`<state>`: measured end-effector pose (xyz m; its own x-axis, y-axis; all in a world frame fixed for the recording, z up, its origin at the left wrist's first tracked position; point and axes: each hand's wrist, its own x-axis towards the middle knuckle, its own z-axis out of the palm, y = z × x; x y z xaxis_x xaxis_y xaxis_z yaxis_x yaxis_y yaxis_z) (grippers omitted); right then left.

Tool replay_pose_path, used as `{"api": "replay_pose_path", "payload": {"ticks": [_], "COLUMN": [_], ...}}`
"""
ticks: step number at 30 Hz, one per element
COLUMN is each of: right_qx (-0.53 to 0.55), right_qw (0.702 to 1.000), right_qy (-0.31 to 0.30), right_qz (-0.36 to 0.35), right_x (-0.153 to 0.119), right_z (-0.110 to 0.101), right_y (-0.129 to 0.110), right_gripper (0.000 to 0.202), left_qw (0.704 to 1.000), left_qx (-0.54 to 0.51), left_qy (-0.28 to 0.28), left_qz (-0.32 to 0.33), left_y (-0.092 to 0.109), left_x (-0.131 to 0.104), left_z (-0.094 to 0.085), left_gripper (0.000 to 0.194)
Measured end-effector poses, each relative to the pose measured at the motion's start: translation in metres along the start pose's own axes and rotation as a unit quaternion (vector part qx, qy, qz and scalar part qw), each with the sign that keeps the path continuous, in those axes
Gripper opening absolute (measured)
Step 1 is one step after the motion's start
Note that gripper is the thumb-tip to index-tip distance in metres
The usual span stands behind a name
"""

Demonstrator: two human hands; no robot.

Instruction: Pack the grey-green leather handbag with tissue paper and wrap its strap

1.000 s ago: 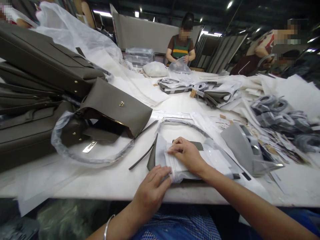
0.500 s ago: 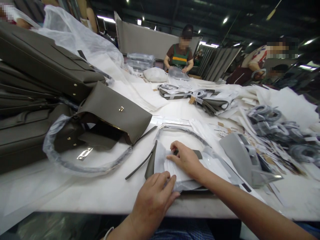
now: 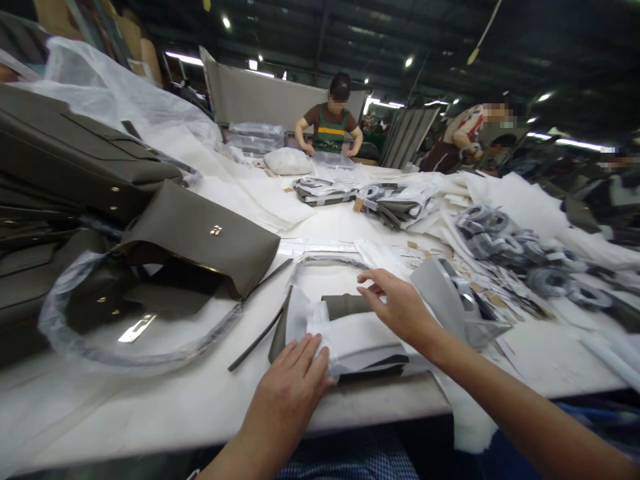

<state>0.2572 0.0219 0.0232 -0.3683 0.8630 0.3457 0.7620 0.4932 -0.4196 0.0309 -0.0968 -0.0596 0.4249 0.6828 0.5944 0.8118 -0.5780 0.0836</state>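
In front of me lies a dark bag wrapped in white sheets (image 3: 365, 337), its plastic-covered handle (image 3: 327, 260) arching behind it. My left hand (image 3: 297, 377) rests flat on the wrapping's left part near the table's front edge, fingers extended. Over the bag's right side hovers my right hand (image 3: 395, 303), fingers slightly curled and apart, holding nothing visible. Between the hands a dark strap piece (image 3: 345, 305) shows on the white sheets. A thin dark strap (image 3: 257, 340) lies to the left of the bag.
An open dark bag (image 3: 200, 233) with a wrapped handle stands at left, beside stacked bags (image 3: 75, 153). Wrapped bags (image 3: 385, 203) lie farther back. Coiled straps (image 3: 505, 240) and a grey holder (image 3: 440, 293) are at right. People work across the table (image 3: 390, 427).
My right hand has lifted off the wrapping and moved right, uncovering the dark strap piece. My left hand has flattened on the wrapping. The whole view has shifted.
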Motion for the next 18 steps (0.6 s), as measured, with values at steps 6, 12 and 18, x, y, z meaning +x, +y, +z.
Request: {"api": "replay_pose_path", "payload": {"ticks": [6, 12, 18], "right_qx": [-0.024, 0.129, 0.266], "right_qw": [0.955, 0.882, 0.820], "right_qy": [0.076, 0.012, -0.036], "right_qz": [0.285, 0.452, 0.506], "right_x": [-0.041, -0.063, -0.053], "right_z": [-0.118, -0.137, -0.133], "right_y": [0.095, 0.153, 0.162], "right_gripper": [0.009, 0.028, 0.025], "left_qw": [0.995, 0.988, 0.985], "left_qx": [0.050, 0.065, 0.077], "left_qy": [0.049, 0.083, 0.087], "left_qz": [0.072, 0.115, 0.128], "left_y": [-0.012, -0.020, -0.026], "left_x": [-0.003, -0.003, -0.002], "left_z": [0.010, 0.016, 0.021], "left_gripper": [0.038, 0.042, 0.048]}}
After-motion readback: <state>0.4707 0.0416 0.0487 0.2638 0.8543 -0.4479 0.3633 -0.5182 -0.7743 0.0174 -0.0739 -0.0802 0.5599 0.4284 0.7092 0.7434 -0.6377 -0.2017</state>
